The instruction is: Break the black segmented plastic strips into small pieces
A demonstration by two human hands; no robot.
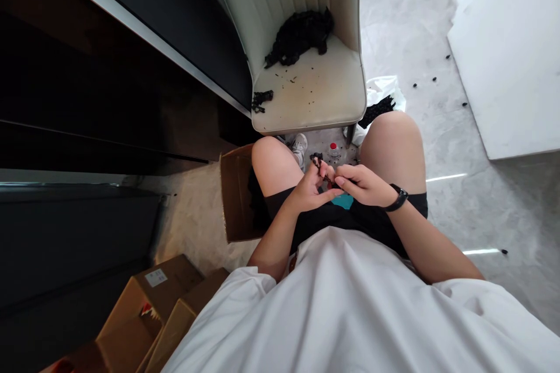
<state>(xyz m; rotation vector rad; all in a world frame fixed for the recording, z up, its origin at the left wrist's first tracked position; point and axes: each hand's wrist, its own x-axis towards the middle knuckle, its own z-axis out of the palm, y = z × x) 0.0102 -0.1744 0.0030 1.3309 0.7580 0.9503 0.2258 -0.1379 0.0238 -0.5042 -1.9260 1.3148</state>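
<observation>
The white shirt (332, 303) of the seated person fills the near middle, closest to the camera. Beyond it, above the lap, the dark piece (317, 156) is between both hands. It is thin and knobbly, its long axis slanting from far left to near right, its clumped end pointing away towards the chair; the near end is partly hidden by fingers. The left hand (310, 189) pinches it near the far end, palm turned up, and the right hand (366, 185) has thumb and forefinger closed on the near part, so the hands almost meet. A turquoise item (343, 201) shows just below them.

Bare knees bound the hands left and right, leaving a narrow gap open between them towards the far side. There a red-capped bottle (334, 150) stands on the floor. Farther off, the front edge of the pale chair (328, 102) crosses the gap; a black heap (301, 38) lies against its backrest, and a small black cluster (261, 101) sits at the seat's left edge. An open carton (236, 201) crowds the left knee. Past the right knee, a white bag (399, 93) holds black pieces, and grey floor (455, 198) gives room to the right.
</observation>
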